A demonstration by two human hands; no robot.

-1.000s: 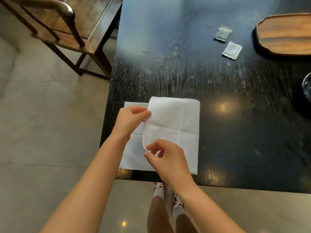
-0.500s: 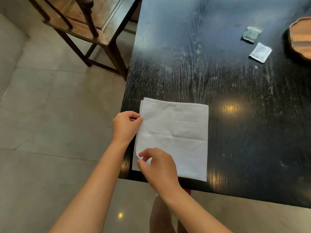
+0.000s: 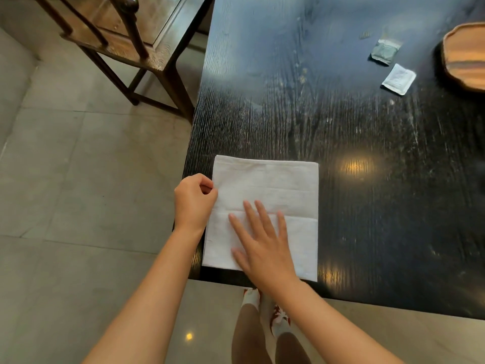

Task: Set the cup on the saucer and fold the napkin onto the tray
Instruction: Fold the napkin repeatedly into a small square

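A white napkin [image 3: 275, 185] lies folded flat at the near left corner of the black table [image 3: 341, 127]. My left hand [image 3: 194, 200] pinches the napkin's left edge between thumb and fingers. My right hand [image 3: 262, 245] rests palm down on the napkin's lower half, fingers spread. The wooden tray [image 3: 464, 59] shows only partly at the far right edge of the view. No cup or saucer is in view.
Two small sachets, one grey-green [image 3: 384, 51] and one white [image 3: 399, 78], lie on the table left of the tray. A wooden chair [image 3: 126, 40] stands on the tiled floor beyond the table's left edge. My feet [image 3: 267, 308] show below the table's near edge.
The napkin's right half has been folded over to the left and now lies flat. My right hand let go of the edge and spread flat on the napkin. The view shifted left.
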